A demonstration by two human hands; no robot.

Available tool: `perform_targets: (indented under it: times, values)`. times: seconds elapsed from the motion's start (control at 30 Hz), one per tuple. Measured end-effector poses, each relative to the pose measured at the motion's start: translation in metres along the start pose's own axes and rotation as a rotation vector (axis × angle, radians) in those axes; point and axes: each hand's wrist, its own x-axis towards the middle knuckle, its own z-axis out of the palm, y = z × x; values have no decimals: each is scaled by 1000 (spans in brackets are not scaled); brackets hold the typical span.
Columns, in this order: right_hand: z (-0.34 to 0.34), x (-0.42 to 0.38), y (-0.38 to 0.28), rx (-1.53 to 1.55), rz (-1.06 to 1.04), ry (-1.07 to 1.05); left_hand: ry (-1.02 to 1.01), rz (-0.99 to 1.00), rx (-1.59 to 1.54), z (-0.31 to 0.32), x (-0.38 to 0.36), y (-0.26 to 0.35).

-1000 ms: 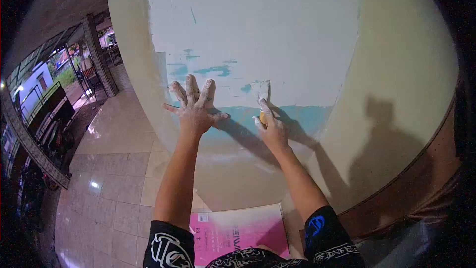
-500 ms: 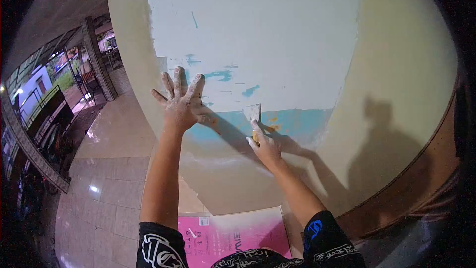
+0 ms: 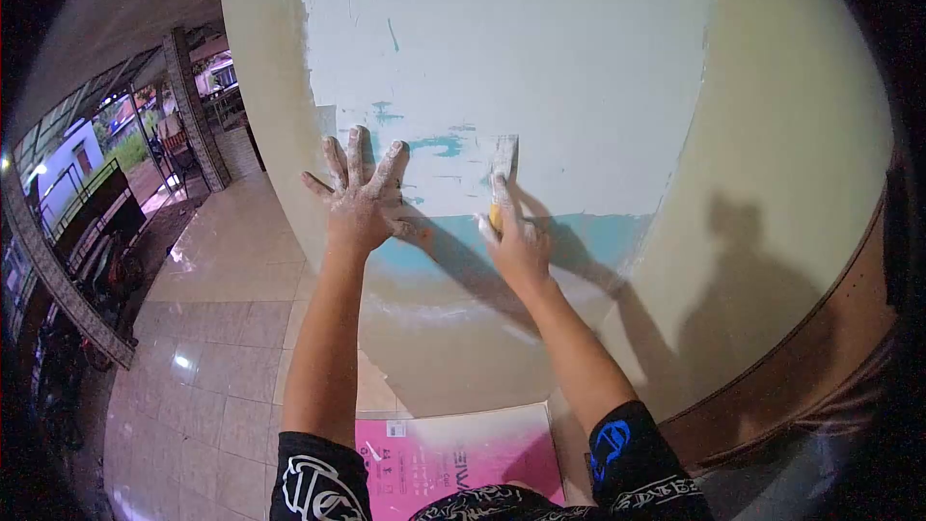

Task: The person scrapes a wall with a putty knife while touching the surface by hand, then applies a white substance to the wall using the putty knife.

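Observation:
White filler covers a large patch of the wall, with a bare turquoise strip along its lower edge and turquoise streaks showing through. My left hand lies against the wall at the patch's lower left, fingers spread and dusted white. A putty knife with a yellow handle is gripped in my right hand, the index finger stretched along it towards the blade. Its blade is at the white area above the turquoise strip. Part of the handle is hidden by my fingers.
A pink printed box or board lies below me at the wall's foot. Shiny floor tiles stretch to the left, towards a pillar and railing. A brown panel borders the wall at lower right.
My right hand has moved the putty knife up the wall, from the turquoise strip onto the white filler. My left hand stays at the same spot on the wall; the view has shifted slightly.

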Motion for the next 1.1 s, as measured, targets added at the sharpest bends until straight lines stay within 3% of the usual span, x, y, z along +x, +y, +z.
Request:
perform_targets:
  times: [0.03,0.1,0.17,0.2,0.23,0.33,0.47,0.53,0.57,0.63,0.7,0.77,0.83,0.9,0.93,1.0,1.03,1.1]
  values:
    - [-12,7,-11,-20,114,-104,-43,-17,-3,-4,0,1]
    - [11,-1,4,-82,47,-15,-85,-23,3,-15,2,3]
    - [39,-24,29,-93,-203,205,-126,-31,1,-11,1,2]
    - [35,-29,26,-129,-108,71,-50,-15,35,-6,1,2]
    - [32,-22,25,-132,-112,74,26,0,69,-1,2,1]
    - [-3,13,2,-102,-173,290,-14,6,-27,-6,-1,0]
    - [-3,14,4,-126,-118,225,-135,-42,-10,-22,1,8]
    - [16,-6,16,-110,-327,356,-113,-37,-23,-20,0,7]
    - [18,-3,19,-113,-331,356,-95,-35,-31,-19,0,8]
    - [2,13,4,-161,-156,211,-156,-46,-41,-27,0,10]
    - [-25,38,-12,-75,-156,247,-180,-20,30,-26,2,9]
    - [-37,44,-19,-132,-41,172,-77,19,100,-5,1,1]
    - [0,22,11,-89,-257,341,-70,5,10,-5,1,2]
    - [3,-7,9,-201,-60,6,-86,-11,-1,-11,2,5]
    - [0,1,9,-202,-65,6,-116,-21,-8,-16,3,7]
    - [-11,24,6,-88,-180,300,-201,-32,26,-30,3,11]
    - [-22,33,0,-82,-177,297,-205,-32,31,-25,1,10]
    - [-46,48,-12,-43,73,94,-66,-52,80,-11,1,8]
